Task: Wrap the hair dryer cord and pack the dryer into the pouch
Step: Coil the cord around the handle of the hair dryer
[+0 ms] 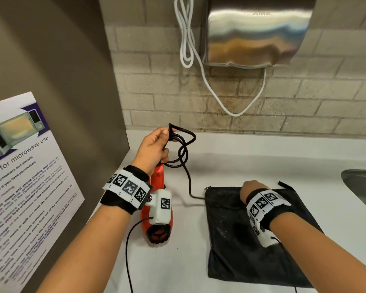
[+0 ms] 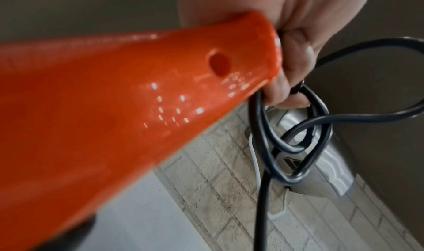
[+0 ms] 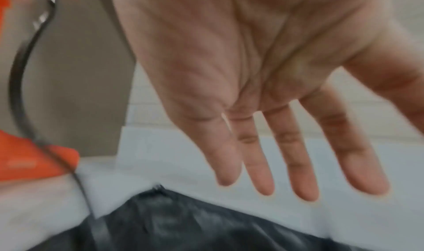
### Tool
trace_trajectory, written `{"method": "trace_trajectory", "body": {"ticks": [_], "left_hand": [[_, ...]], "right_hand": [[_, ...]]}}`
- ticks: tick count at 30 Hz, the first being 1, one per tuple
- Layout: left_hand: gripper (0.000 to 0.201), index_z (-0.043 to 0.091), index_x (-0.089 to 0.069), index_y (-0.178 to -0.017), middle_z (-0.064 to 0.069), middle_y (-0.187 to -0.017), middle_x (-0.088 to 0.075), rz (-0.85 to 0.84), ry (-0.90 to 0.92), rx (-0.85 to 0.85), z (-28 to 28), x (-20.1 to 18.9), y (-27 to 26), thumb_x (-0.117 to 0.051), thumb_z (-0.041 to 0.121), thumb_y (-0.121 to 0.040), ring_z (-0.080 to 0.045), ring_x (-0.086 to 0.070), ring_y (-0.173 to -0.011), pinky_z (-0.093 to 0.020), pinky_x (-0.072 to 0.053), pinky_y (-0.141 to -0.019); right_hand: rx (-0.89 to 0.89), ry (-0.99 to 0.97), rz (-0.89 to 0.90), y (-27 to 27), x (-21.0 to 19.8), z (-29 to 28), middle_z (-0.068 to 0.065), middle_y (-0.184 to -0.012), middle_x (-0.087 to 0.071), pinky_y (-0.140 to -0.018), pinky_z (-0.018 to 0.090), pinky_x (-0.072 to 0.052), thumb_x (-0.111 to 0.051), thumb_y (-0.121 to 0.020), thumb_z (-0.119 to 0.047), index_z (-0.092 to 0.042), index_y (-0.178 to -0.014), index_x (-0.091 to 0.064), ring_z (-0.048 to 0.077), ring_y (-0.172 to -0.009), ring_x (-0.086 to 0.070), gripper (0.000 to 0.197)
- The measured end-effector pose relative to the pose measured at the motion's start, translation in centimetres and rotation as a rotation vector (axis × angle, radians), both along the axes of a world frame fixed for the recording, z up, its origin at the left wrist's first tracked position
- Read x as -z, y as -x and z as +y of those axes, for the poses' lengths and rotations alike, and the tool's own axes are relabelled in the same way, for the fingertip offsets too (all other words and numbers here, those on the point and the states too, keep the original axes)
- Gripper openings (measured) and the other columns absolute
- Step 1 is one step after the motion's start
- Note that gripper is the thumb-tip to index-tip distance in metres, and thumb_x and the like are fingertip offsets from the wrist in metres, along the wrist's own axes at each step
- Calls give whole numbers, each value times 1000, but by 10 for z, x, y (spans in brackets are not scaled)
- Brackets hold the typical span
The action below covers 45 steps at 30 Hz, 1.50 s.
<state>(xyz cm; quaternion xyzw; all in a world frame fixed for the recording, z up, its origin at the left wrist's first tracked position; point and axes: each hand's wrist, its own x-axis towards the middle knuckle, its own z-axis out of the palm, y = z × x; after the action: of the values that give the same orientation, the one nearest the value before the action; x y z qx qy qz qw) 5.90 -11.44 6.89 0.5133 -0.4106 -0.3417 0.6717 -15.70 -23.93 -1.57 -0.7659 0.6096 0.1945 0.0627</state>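
My left hand (image 1: 154, 149) curls around the end of the glossy orange plastic hair dryer (image 1: 156, 220)'s handle and pinches loose loops of its black rubber cord (image 1: 183, 152) against it. From above, the dryer's long axis runs toward me, with the handle up at my fist near the wall and the black grilled end low over the white countertop (image 1: 241, 161). The left wrist view adds what my head misses: a round hole in the orange handle and the cord loops crossing just past my fingertips (image 2: 289, 99). My right hand (image 1: 251, 188) hovers over the flat black fabric drawstring pouch (image 1: 230, 240); only the right wrist view shows its fingers (image 3: 296, 153) spread straight, holding nothing. The cord's free length trails down to the pouch's top left corner. On my left a poster (image 1: 30, 187) reads "for microwave use". The steel hand dryer (image 1: 256, 32) on the brick wall carries a faint logo I cannot read.
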Motion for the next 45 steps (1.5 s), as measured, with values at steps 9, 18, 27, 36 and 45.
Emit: {"method": "trace_trajectory", "body": {"ticks": [9,18,27,36,45], "left_hand": [[23,24,-56,-92,4,-77,-59,-111,-17,42,-4,1,10,-33,21,-98,-3,-23,-35,-18,-22,-39],[23,18,-54,-94,8,-62,-60,-116,-11,141,-8,3,10,-32,17,-98,-2,-22,-31,-17,-19,-39],[23,17,-52,-86,14,-56,-54,-158,-21,226,-3,2,7,-33,13,-97,-2,-21,-32,-19,-17,-42],[22,16,-54,-87,4,-64,-46,-189,-12,228,-5,4,12,-36,6,-95,-2,-21,-33,-19,-15,-40],[21,18,-55,-87,-18,-78,-41,-239,-25,226,-7,3,18,-39,6,-94,0,-24,-31,-13,-24,-35]], "right_hand": [[-432,-372,-1191,-67,-54,52,5,-120,-54,-62,-3,-37,-37,-90,10,-9,-131,-42,-8,-89,-55,45],[-315,-164,-1255,-72,-25,32,0,-61,-57,-60,18,-44,-50,-89,-4,-13,-87,-61,10,-55,-51,14],[-27,15,-890,-34,0,-16,20,-87,-67,-60,19,-50,-51,-87,-6,1,-99,-67,24,-68,-61,21],[-360,19,-1559,-53,-65,38,-9,-93,-64,-87,29,-43,-51,-91,-10,-27,-89,-62,10,-92,-58,20],[-462,-99,-1540,-65,-71,44,-5,-82,-55,-71,33,-48,-67,-80,-6,-27,-77,-42,21,-76,-61,32]]}}
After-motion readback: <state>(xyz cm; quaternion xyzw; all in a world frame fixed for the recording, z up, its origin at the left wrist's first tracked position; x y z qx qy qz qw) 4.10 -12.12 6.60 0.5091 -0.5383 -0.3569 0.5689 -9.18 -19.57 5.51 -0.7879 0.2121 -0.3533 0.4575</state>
